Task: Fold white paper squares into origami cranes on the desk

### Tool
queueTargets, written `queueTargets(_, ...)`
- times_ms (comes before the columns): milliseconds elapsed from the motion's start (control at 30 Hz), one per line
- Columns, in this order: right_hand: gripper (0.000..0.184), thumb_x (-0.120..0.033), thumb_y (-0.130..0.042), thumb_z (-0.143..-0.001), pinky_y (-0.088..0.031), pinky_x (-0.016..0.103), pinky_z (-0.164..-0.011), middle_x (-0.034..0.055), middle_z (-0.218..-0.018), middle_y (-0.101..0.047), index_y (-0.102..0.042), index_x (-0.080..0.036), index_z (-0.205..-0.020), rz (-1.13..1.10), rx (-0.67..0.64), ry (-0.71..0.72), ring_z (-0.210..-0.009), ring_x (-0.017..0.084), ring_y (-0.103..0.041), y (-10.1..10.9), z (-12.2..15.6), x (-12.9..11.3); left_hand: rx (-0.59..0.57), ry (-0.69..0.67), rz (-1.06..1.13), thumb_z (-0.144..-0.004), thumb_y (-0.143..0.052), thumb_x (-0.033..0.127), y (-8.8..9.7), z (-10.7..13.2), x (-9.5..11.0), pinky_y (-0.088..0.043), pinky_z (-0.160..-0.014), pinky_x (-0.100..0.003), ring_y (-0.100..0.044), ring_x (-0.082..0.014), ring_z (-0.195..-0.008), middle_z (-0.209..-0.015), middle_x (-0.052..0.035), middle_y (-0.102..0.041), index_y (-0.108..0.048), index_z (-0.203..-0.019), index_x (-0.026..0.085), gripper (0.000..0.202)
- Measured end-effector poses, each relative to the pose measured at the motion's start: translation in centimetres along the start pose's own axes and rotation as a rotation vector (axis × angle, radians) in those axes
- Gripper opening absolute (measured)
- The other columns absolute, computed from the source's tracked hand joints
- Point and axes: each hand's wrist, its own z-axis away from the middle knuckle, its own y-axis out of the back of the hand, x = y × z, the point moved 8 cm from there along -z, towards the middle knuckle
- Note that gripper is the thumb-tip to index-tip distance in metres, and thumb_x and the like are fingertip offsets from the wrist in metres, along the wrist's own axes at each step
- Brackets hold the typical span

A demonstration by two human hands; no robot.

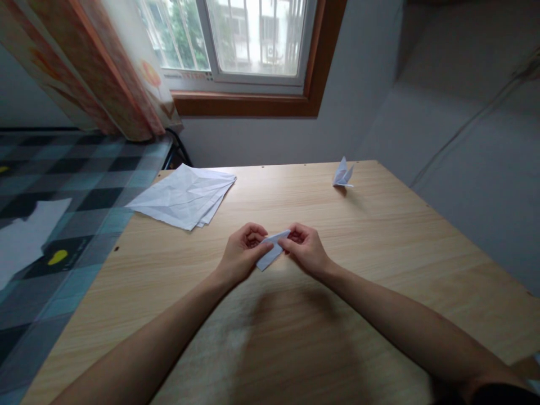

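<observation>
A small piece of folded white paper (pixel 270 257) is held between my two hands, just above the middle of the wooden table (pixel 379 242). My left hand (pixel 244 250) grips its left side, with the thumb laid on top and the fingers curled. On the paper's right end my right hand (pixel 304 246) pinches with thumb and fingers. The fingertips behind the paper are partly hidden. Farther back on the right stands a folded paper crane (pixel 343 173), apart from both hands.
A stack of creased white sheets (pixel 181 194) lies at the table's back left. On the left, a bed with a checked cover (pixel 97 225) adjoins the table and bears torn-edged white paper (pixel 31 236). Beyond are a curtain (pixel 122 73), a window (pixel 257 39) and a wall.
</observation>
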Motion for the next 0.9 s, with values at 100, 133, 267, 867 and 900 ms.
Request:
queueTargets(100,0.024,-0.032,-0.075,-0.069,-0.042,0.023,-0.048,-0.0054,-0.054,-0.057,-0.054,-0.02,-0.067,0.003,0.051,-0.001,-0.048,0.01,-0.052,0.5,-0.1,0.3,0.048,-0.103,-0.134,-0.07,-0.079,0.032,0.2,0.2,1.1,-0.048,-0.064,-0.026,-0.061,-0.0149,-0.072,-0.084,-0.0017,-0.066,-0.059,-0.093,0.018,0.033)
queueTargets(133,0.023,-0.031,-0.074,-0.07,-0.042,0.023,-0.048,-0.0055,-0.055,-0.057,-0.053,-0.021,-0.067,0.008,0.087,0.01,-0.048,0.011,-0.052,0.8,0.0,0.3,0.101,-0.173,-0.211,-0.07,-0.079,0.03,0.5,0.4,1.9,-0.048,-0.07,-0.029,-0.061,-0.0172,-0.081,-0.094,-0.0042,-0.066,-0.059,-0.093,0.018,0.032)
queueTargets(267,0.02,-0.028,-0.071,-0.073,-0.046,0.025,-0.055,-0.0019,-0.07,-0.063,-0.053,-0.021,-0.067,0.071,0.293,0.136,-0.057,0.012,-0.057,2.4,0.4,-0.5,0.305,-0.472,-0.518,-0.073,-0.076,0.025,0.8,2.1,5.3,-0.045,-0.082,-0.034,-0.056,-0.0217,-0.095,-0.098,-0.0061,-0.061,-0.06,-0.087,0.02,0.021)
queueTargets(867,0.027,-0.031,-0.077,-0.076,-0.051,0.033,-0.079,0.0031,-0.095,-0.062,-0.06,-0.023,-0.096,0.153,-0.161,0.441,-0.088,0.019,-0.061,-1.7,1.8,-2.9,-0.136,-0.271,-0.399,-0.075,-0.072,0.044,-1.7,1.3,2.8,-0.042,-0.066,-0.026,-0.053,-0.0159,-0.074,-0.08,-0.0014,-0.059,-0.056,-0.084,0.018,0.032)
queueTargets(900,0.026,-0.029,-0.076,-0.076,-0.051,0.033,-0.079,0.0031,-0.095,-0.062,-0.06,-0.023,-0.096,0.139,-0.164,0.428,-0.088,0.019,-0.061,-1.6,1.7,-2.7,-0.136,-0.274,-0.399,-0.076,-0.071,0.044,-1.6,1.2,2.8,-0.041,-0.065,-0.026,-0.053,-0.0158,-0.073,-0.079,-0.0014,-0.059,-0.056,-0.084,0.018,0.032)
